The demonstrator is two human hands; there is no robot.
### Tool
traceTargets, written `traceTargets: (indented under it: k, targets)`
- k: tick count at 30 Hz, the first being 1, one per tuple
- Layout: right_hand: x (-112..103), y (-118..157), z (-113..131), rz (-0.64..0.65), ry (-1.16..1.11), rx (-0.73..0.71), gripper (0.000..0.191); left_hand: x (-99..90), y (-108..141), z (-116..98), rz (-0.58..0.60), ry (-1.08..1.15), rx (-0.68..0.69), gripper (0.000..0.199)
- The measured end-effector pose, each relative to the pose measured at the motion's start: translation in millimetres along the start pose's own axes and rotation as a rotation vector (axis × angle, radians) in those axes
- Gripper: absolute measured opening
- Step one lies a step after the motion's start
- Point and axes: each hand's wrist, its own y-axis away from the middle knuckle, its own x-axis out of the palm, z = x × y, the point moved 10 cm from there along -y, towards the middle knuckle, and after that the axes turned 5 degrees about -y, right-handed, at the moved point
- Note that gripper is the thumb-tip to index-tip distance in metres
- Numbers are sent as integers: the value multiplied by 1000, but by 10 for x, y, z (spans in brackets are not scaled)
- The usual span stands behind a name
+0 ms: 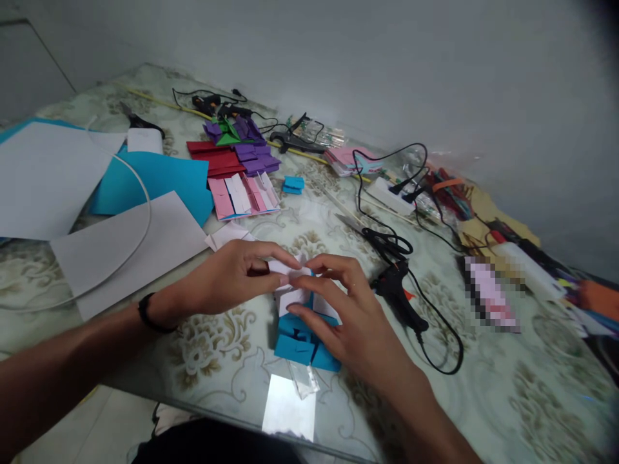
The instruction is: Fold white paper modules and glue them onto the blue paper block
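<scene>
Pinched between the fingertips of my left hand (pixel 227 277) is a piece of white folded paper (pixel 291 300). My right hand (pixel 355 316) grips the same piece from the other side, its thumb low and its fingers curled over the top. Directly below the white paper lies blue folded paper (pixel 293 348), flat on the table; whether the two are joined is hidden by my fingers. A small clear plastic piece (pixel 304 380) touches the blue paper's near edge. Another white folded paper (pixel 229 236) rests just beyond my left hand.
A glue gun (pixel 399 293) and black scissors (pixel 382 241) lie right of my hands. Large white sheets (pixel 130 251) and blue sheets (pixel 155 180) spread left, under a white cable (pixel 145 193). Folded pink pieces (pixel 222 198), red pieces (pixel 213 158) and a power strip (pixel 391 195) sit farther back.
</scene>
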Motion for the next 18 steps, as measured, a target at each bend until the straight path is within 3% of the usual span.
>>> traceTargets:
  k: [5, 10, 13, 18]
  targets:
    - [-59, -43, 27, -12, 60, -41, 27, 75, 6, -34, 40, 147, 54, 31]
    - [57, -109, 34, 150, 51, -104, 33, 24, -30, 61, -13, 152, -20, 34]
    - [76, -149, -18, 180, -7, -84, 32, 28, -52, 57, -9, 217, -40, 31]
    - [-95, -184, -181, 158, -69, -15, 28, -34, -38, 2, -56, 213, -34, 32]
